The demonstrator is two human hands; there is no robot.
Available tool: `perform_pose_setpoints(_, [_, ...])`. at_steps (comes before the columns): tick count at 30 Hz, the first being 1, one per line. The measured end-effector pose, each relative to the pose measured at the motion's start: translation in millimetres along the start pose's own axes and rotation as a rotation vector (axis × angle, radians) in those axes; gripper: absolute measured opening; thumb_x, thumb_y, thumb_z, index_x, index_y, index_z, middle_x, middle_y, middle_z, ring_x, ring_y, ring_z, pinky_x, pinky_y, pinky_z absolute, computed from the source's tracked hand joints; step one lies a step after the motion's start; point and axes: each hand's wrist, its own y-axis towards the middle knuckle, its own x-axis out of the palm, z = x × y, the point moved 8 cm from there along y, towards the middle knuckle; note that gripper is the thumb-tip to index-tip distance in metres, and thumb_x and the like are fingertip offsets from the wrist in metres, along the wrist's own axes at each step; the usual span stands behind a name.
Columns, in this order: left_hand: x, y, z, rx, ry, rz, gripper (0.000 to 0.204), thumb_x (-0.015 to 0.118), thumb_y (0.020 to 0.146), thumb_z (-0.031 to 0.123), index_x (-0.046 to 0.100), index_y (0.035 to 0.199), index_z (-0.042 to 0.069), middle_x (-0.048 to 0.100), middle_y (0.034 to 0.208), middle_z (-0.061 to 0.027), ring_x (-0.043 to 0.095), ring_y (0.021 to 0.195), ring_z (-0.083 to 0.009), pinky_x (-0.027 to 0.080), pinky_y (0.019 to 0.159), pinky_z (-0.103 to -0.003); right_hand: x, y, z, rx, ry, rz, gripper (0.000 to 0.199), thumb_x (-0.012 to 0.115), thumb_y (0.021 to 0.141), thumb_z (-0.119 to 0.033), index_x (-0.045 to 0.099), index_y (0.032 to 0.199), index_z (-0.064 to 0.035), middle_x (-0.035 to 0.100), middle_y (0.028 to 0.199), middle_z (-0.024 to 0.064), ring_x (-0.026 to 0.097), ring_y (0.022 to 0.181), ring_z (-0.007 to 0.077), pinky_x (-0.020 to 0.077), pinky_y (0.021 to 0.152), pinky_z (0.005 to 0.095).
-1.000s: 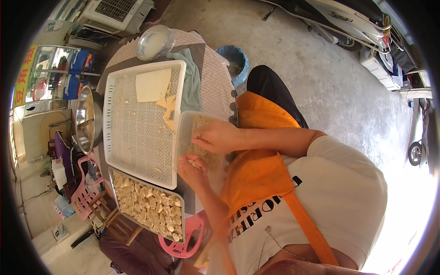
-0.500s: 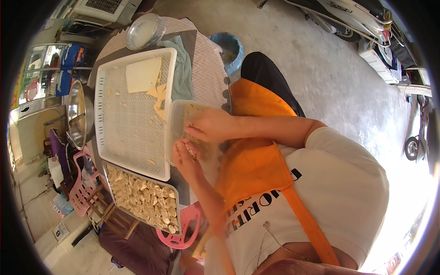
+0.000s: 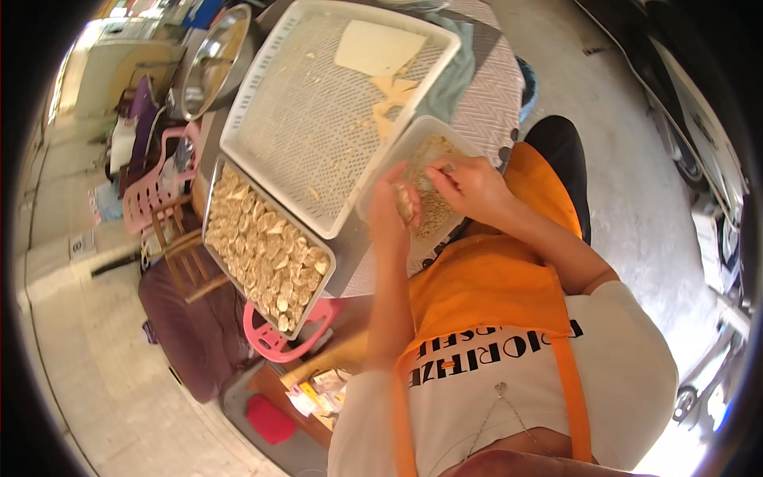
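Held in left hand point(image 3: 392, 208): 1 pale dumpling-like piece point(image 3: 408, 205), above left part of translucent tub point(image 3: 411, 145); long axis roughly near to far, edges covered by fingers. Right hand point(image 3: 470, 184): fingers curled, just right; cannot tell whether grasping anything. Tub: near-left side hidden.
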Motion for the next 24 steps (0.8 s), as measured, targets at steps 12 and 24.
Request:
perform_pose_setpoints(12, [-4.4,-3.0,-24.2,-0.249,-0.489,-0.077,0.041,0.038,0.099,0.037,0.047,0.07,0.008,0.04,0.054,0.0008,0.035,0.042,-0.0097,0.026,0.037,-0.022,8.3,0.8,6.1,0.128,0.001,-0.055,0.013,0.062,0.084,-0.01,0.062,0.076,0.0003,0.064,0.078,0.0116,0.06,0.059,0.0321,0.0474,0.052,0.036])
perform_pose_setpoints(24, [-9.1,-2.8,-22.5,-0.22,-0.588,-0.059,0.047,0.035,0.099,0.042,0.04,0.064,0.011,0.037,0.052,0.0005,0.032,0.042,-0.0104,0.023,0.038,-0.023,10.9,-1.6,10.0,0.161,0.082,-0.058,0.017,0.06,0.086,-0.006,0.061,0.073,0.0051,0.065,0.078,0.01,0.059,0.049,0.0217,0.0456,0.046,0.0292])
